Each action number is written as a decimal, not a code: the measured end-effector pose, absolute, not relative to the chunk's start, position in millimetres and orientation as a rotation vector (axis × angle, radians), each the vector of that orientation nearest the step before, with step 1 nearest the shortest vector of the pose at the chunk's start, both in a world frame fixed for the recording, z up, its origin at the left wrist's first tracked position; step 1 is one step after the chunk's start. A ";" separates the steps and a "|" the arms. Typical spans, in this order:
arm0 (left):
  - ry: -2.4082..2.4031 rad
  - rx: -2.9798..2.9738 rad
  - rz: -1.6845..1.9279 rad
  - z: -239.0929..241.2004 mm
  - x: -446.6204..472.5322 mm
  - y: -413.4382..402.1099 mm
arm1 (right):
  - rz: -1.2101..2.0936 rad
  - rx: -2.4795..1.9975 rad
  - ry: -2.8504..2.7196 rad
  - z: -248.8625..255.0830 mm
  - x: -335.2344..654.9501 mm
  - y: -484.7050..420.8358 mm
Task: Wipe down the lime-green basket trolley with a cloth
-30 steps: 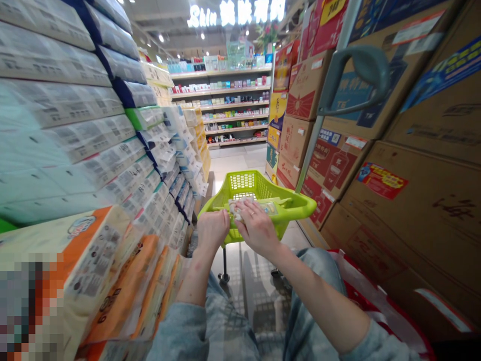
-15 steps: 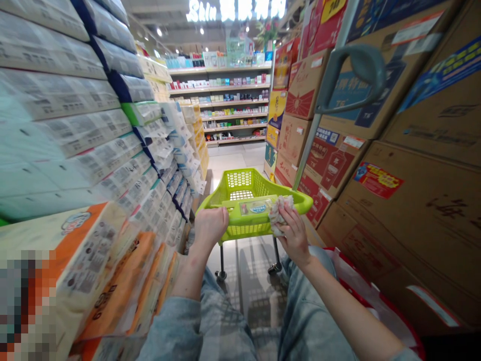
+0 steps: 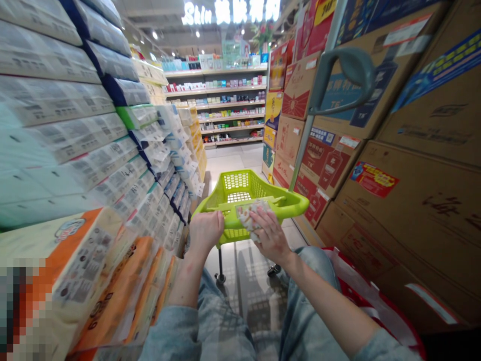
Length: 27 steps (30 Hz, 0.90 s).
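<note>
A lime-green shopping basket on wheels (image 3: pixel 289 206) stands in front of me, with perforated sides and a grey pull handle (image 3: pixel 338 80) raised at its right. My left hand (image 3: pixel 206 231) is closed around the left part of the near rim. In my right hand (image 3: pixel 268 233) is a crumpled, pale patterned cloth (image 3: pixel 246 216), pressed under the fingers against the middle of that rim. The cloth and fingers partly cover the label on the rim. Inside, the part of the basket that shows is bare mesh.
Stacked packs of tissue paper (image 3: pixel 71 95) line the left side, with orange packs (image 3: pixel 112 286) close by my left arm. Cardboard cartons (image 3: pixel 379 220) rise on the right. A red-and-white bag (image 3: pixel 356 283) lies by my right leg. Shelves of small goods (image 3: pixel 225 90) stand at the aisle's end.
My right hand has slid the cloth leftward along the rim, from its right part to the middle. My left hand keeps its hold. The view has shifted slightly.
</note>
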<state>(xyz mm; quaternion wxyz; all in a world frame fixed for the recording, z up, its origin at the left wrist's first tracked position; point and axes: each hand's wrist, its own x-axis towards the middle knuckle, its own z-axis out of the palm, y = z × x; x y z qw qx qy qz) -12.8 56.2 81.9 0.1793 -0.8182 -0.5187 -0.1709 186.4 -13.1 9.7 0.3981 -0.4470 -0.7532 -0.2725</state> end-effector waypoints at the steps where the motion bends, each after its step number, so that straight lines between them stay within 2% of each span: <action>1: -1.474 -2.305 -0.479 81.7 -13.7 56.1 | -0.674 -1.151 -1.876 10.0 200.0 -17.3; 8: -1.491 -2.286 -0.489 82.2 -10.4 50.0 | -0.517 -1.449 -1.626 32.4 271.8 -22.5; 15: -1.522 -2.271 -0.578 77.2 6.7 36.3 | -0.236 -2.115 -1.520 89.4 219.2 0.9; 18: -1.557 -2.262 -0.597 76.2 11.0 31.7 | -0.280 -2.070 -1.540 91.4 191.0 2.7; 23: -1.592 -2.311 -0.602 77.5 12.4 28.4 | -0.296 -1.600 -1.896 86.2 166.9 -1.8; 27: -1.574 -2.333 -0.625 78.3 12.1 26.2 | -0.167 -1.722 -2.058 101.1 167.1 10.0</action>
